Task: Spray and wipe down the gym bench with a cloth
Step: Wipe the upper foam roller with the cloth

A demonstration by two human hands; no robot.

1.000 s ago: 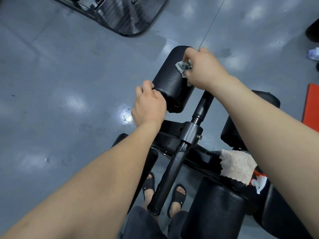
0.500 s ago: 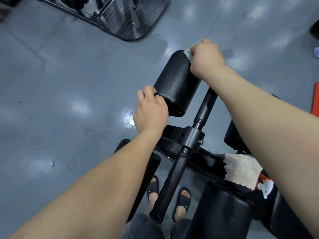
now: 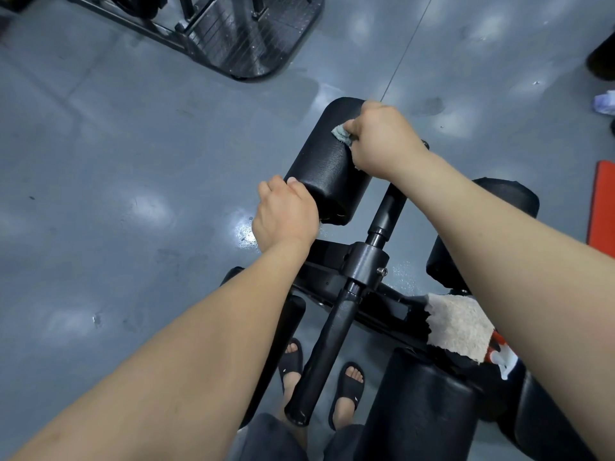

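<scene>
Person is standing in blk slides [image 3: 347,392] on the grey floor [image 3: 116,168], toes just beside the foot of a blk post [image 3: 327,357] that is running up & away to the bench [image 3: 332,252] frame. Small white marks on the slide straps are too small to read. Nearest on the R, a fat blk roller [image 3: 422,414] is filling the lower corner. Above it a beige towel [image 3: 461,322] is lying over the frame, partly covering a red & white item [image 3: 502,362]; the white shape on it isn't reading as writing.

Mid-way, L hand [image 3: 284,216] is holding the near end of the far pad [image 3: 327,171], grip curled round its edge, thumb on top. The pad is a blk cylinder w/ a textured, dull-sheen skin, lying tilted away on the post's L side. R hand [image 3: 382,141] is pressing a small grey cloth [image 3: 341,136] against the pad's upper far side, grip bunched tight on it, only a crumpled corner showing.

Beyond, the floor is shining w/ light patches. A metal platform [image 3: 253,38] is sitting top L, and an orange mat [image 3: 604,207] is at the R edge.
</scene>
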